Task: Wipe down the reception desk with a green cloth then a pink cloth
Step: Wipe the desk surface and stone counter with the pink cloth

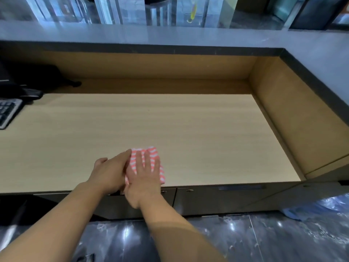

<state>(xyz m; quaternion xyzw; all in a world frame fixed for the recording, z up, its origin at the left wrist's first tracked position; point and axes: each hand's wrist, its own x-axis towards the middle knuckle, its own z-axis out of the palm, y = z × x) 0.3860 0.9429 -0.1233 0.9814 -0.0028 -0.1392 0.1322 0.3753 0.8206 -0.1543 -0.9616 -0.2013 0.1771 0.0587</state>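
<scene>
At the far left of the light wooden bench [207,133] you can see the corner of a black keyboard [7,112]. Behind it are some dark things that are too dim to name. Keep well away from those.

Next comes your left hand [111,173]. Its fingers [122,157] lie straight and loose, and they touch the left edge of the folded pink and white striped cloth [154,152]. They hold nothing.

The cloth lies flat on the bench, close to the front edge near you and about halfway across.

Your right hand [145,178] lies flat on top of it. Its fingers [138,159] are spread out and straight. They press down and do not curl round the cloth.

The cloth looks thin, soft and very light. It will likely bunch up if you push from one corner. It could also slide out from under a loose hand on this smooth wood. So I think a flat palm in the middle, with the fingers spread wide, is the best way to hold it. The left hand can keep the fold tidy at the edge.

No green cloth shows, so you seem to be on the pink part of the job. To the right, a long stretch of wood runs to the tan side wall [283,120]. That is probably where to wipe.
</scene>
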